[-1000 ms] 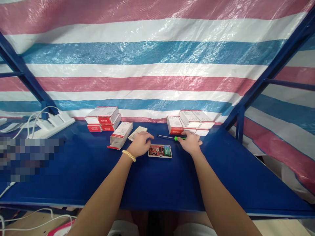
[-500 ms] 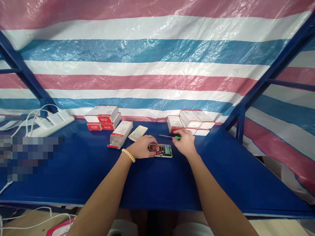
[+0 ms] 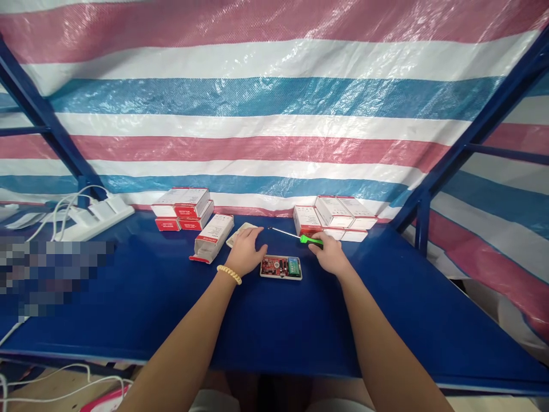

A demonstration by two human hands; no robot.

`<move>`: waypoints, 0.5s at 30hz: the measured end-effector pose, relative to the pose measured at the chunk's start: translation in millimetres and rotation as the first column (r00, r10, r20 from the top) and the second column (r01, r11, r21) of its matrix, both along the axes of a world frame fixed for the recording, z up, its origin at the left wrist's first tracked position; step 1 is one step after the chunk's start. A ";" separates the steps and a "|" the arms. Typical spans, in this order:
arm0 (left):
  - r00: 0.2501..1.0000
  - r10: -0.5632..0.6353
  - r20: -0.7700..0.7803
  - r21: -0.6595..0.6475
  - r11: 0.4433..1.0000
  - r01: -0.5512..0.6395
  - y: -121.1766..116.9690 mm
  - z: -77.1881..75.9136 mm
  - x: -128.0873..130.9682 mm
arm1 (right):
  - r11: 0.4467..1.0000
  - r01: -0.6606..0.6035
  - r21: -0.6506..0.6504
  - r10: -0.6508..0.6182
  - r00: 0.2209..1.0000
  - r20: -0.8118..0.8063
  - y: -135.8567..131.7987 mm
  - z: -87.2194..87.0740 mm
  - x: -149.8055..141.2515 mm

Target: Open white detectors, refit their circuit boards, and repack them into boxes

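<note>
Standing right behind the bench, I could see the little unit point(image 3: 281, 267) lying open on the blue table point(image 3: 274, 326), red circuit board showing, no lid on it. So the opening-up part looked done to me; nothing on the board itself seemed touched yet.

The left hand point(image 3: 246, 254) rested flat just left of the unit, fingers loosely together and curled down on the table, touching or nearly touching its edge. The right hand point(image 3: 330, 254) had its fingers pinched around the green handle of a screwdriver point(image 3: 295, 235), shaft pointing up and left, tip in the air and not on any screw.

Just beyond the left hand lay a pale cover point(image 3: 239, 233), probably the lid that came off. Next to that was one open box point(image 3: 212, 236), then stacks of red-and-white boxes point(image 3: 183, 201) on both sides by the striped tarp point(image 3: 274, 114).
</note>
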State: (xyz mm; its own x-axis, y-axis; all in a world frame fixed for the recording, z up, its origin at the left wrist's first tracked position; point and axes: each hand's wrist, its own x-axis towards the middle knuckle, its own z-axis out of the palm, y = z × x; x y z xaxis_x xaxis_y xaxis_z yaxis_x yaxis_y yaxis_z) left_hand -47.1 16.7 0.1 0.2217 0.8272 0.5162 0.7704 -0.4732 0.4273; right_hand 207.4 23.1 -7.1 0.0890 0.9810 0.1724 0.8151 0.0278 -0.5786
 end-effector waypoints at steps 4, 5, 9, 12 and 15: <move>0.991 0.007 0.134 -0.092 0.996 0.005 0.9 0.7 1.2 | 0.993 -0.074 0.090 0.077 0.997 -0.028 -3.5 2.0 -1.5; 0.985 0.006 0.170 -0.122 0.992 0.015 1.0 1.2 2.0 | 0.993 -0.081 0.086 0.084 0.996 -0.025 -5.1 3.2 -2.7; 0.980 0.011 0.199 -0.193 0.981 0.028 2.0 3.0 4.3 | 0.994 -0.077 0.077 0.077 0.997 0.004 -10.0 7.3 -7.6; 0.988 0.012 0.153 -0.190 0.982 0.017 3.3 2.2 4.2 | 0.994 -0.077 0.074 0.077 0.997 0.000 -9.4 8.0 -6.4; 0.996 0.047 0.077 -0.137 0.990 -0.036 3.8 -0.6 3.7 | 0.993 -0.097 0.071 0.102 0.993 -0.061 -6.6 7.4 0.0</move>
